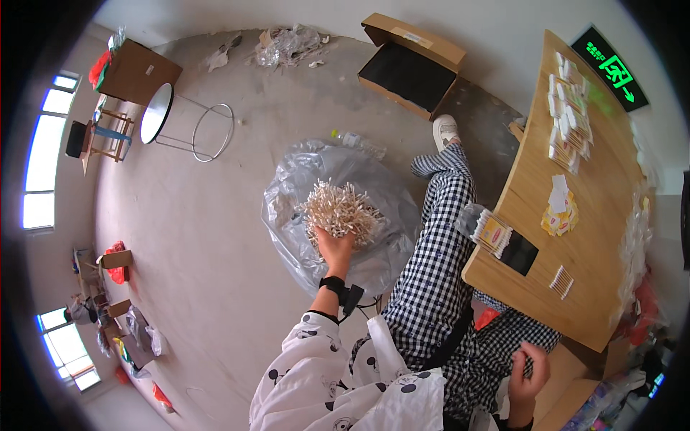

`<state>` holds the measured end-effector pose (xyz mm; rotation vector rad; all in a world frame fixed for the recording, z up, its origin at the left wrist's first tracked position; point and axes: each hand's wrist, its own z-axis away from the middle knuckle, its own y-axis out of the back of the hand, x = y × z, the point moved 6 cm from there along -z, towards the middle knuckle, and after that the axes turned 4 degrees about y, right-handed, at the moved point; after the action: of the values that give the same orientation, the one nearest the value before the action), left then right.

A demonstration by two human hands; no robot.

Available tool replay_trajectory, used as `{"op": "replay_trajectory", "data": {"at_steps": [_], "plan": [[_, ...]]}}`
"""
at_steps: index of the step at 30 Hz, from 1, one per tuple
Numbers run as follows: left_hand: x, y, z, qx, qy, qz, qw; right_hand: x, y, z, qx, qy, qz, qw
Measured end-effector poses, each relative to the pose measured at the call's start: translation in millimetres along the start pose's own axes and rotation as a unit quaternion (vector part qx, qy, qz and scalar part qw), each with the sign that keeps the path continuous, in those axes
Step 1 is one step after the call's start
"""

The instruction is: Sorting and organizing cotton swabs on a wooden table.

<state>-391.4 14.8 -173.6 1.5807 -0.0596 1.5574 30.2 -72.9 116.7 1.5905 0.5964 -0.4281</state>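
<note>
My left hand (336, 248) reaches into a heap of loose cotton swabs (341, 208), its fingertips buried among the sticks, so its grip is hidden. The heap sits in a large clear plastic bag (287, 194) spread wide on the floor. Off to the lower right, beside my lap, my right hand (530, 375) hovers with fingers loosely bent, apart, and nothing visible between them. Closest to it on the table is a small row of cotton swabs (561, 282). A pack of swabs with a yellow-and-red card (492, 234) lies by a dark rectangle (519, 254) at the table's near edge.
On the wooden table (528, 165) at my right lie stacked swab packs (569, 115) and yellow cards (560, 218). Past the bag are a plastic bottle (358, 143), an open carton (410, 75) and crumpled plastic (291, 47). A round stool (157, 113) lies tipped over at the left.
</note>
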Motion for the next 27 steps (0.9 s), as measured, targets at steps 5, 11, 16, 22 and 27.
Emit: {"op": "replay_trajectory", "data": {"at_steps": [5, 11, 16, 22, 27], "plan": [[0.2, 10.3, 6.0, -0.006, 0.006, -0.040, 0.999, -90.4, -100.4, -66.0, -0.181, 0.113, -0.182, 0.960], [-10.0, 23.9, 7.4, -0.026, 0.034, -0.034, 0.999, -76.0, -303.5, -69.5, -0.384, 0.248, 0.108, 0.883], [-16.5, 44.9, 3.5, -0.039, 0.014, 0.034, 0.999, -54.6, -372.0, -58.6, -0.455, 0.213, 0.213, 0.838], [-22.4, 44.7, -1.7, -0.072, 0.012, -0.013, 0.997, -62.5, -381.4, -58.4, -0.515, 0.241, 0.198, 0.798], [-18.6, 32.4, -8.0, -0.066, -0.008, -0.014, 0.998, -114.5, -334.8, -10.6, -0.660, 0.185, -0.011, 0.728]]}}
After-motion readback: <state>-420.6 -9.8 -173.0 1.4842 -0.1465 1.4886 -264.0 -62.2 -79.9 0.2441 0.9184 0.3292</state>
